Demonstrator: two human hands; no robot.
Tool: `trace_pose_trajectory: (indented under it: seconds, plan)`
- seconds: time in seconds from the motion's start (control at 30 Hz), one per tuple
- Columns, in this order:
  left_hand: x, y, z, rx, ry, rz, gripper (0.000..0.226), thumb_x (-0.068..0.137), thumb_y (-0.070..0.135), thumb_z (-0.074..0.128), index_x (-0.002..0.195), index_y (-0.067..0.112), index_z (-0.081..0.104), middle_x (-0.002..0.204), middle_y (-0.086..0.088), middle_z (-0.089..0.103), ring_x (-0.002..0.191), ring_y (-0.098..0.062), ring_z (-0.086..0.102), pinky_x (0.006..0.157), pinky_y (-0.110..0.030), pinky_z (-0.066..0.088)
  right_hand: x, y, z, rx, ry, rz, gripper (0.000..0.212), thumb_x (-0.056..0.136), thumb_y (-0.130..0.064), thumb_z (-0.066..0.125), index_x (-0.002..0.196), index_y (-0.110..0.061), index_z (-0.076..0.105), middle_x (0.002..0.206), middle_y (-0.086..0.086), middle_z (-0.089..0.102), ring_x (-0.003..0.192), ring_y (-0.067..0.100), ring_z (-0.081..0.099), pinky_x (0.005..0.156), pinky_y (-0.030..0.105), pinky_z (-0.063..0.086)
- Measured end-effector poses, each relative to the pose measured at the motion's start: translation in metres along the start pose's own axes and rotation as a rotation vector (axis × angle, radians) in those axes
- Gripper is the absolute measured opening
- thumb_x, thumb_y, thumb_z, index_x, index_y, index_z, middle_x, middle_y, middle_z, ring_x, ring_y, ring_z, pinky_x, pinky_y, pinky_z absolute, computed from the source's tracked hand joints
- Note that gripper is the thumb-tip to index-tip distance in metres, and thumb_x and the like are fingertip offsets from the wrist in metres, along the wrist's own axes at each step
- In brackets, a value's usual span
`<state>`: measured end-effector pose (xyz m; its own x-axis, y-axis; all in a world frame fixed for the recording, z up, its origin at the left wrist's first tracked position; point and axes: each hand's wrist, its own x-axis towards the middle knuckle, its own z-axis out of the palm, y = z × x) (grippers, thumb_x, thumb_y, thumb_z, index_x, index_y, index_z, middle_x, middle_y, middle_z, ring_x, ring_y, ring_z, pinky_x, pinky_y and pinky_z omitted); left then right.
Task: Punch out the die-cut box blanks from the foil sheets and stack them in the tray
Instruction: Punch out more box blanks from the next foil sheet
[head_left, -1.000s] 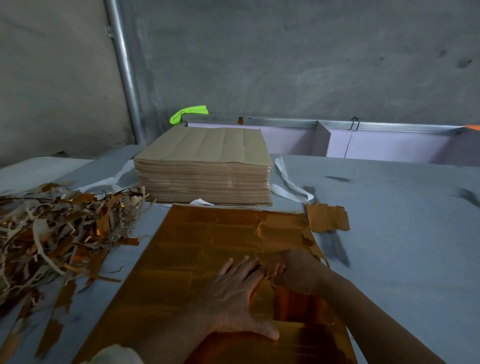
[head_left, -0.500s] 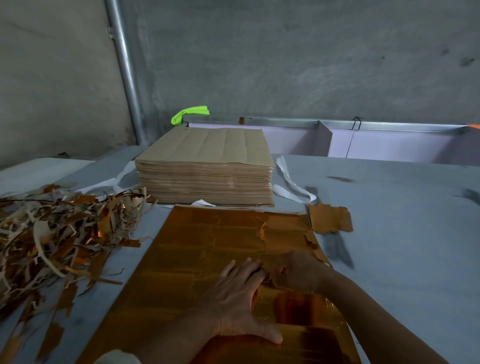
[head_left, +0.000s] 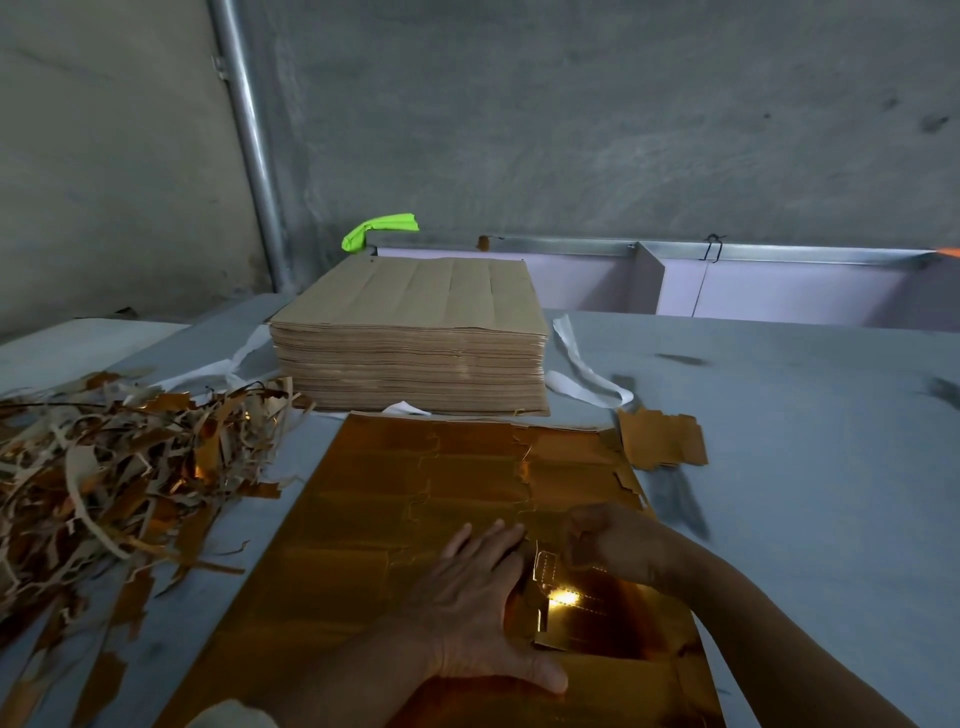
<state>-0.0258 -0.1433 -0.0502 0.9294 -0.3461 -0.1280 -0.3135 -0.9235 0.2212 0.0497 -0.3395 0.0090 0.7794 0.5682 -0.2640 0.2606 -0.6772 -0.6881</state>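
The grey table (head_left: 810, 467) carries everything. Beyond the hands stands a tall stack of brown sheets (head_left: 415, 332), backs up. Off the left hand's outer side spreads a heap of scrap strips (head_left: 114, 467).

The foil sheet (head_left: 384, 519) lies flat directly under both hands, gold face up. It looks light, thin and springy, with a slick mirror face that would probably crease or scuff easily, and its die-cut lines look ready to tear at the small nicks.

The left hand (head_left: 467, 613) lies spread and flat on the sheet, pinning it just beside the cut. The right hand (head_left: 608, 545) is curled, and its fingers appear to pinch the far edge of a blank (head_left: 587, 618), which tilts up out of the sheet between the two hands. The best hold is probably close to the cut line, peeling low while the flat palm holds the waste down.

A few freed blanks (head_left: 660, 441) lie beyond the right hand.

No brand, label or writing can be read anywhere.
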Motion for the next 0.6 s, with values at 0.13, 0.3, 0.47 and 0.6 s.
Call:
trace_pose_trajectory:
  seconds: [0.13,0.3,0.47,0.6]
  plan:
    - [0.001,-0.001,-0.002,-0.009,-0.002,0.007,0.128,0.059,0.099,0.044,0.156,0.032,-0.004,0.161,0.018,-0.022,0.134,0.005,-0.032,0.110,-0.030,-0.023,-0.002,0.003,-0.001,0.082,0.033,0.010,0.017,0.092,-0.010,0.060,0.078,-0.021,0.061,0.087,0.000,0.062,0.084,0.015,0.058,0.078,0.030,0.045]
    - [0.001,0.001,0.000,0.002,-0.007,-0.004,0.129,0.057,0.100,0.043,0.157,0.033,-0.004,0.161,0.019,-0.023,0.136,0.003,-0.031,0.111,-0.032,-0.022,0.001,0.005,0.000,0.127,0.070,0.019,0.013,0.092,-0.008,0.060,0.081,-0.016,0.061,0.089,0.003,0.063,0.088,0.020,0.059,0.080,0.032,0.045]
    - [0.001,0.000,-0.002,-0.036,-0.018,-0.013,0.126,0.056,0.098,0.048,0.155,0.038,-0.003,0.160,0.022,-0.021,0.134,0.005,-0.031,0.110,-0.031,-0.022,0.004,0.010,-0.001,0.217,0.133,0.041,0.014,0.094,-0.009,0.057,0.082,-0.015,0.061,0.086,0.003,0.061,0.085,0.017,0.056,0.079,0.031,0.043]
    - [0.001,0.000,-0.001,-0.007,-0.020,-0.018,0.129,0.054,0.101,0.044,0.155,0.037,-0.007,0.160,0.021,-0.023,0.136,0.003,-0.032,0.112,-0.032,-0.022,0.008,0.017,0.001,0.290,0.199,0.063,0.012,0.097,-0.013,0.053,0.088,-0.016,0.060,0.088,0.005,0.060,0.086,0.019,0.056,0.077,0.032,0.043]
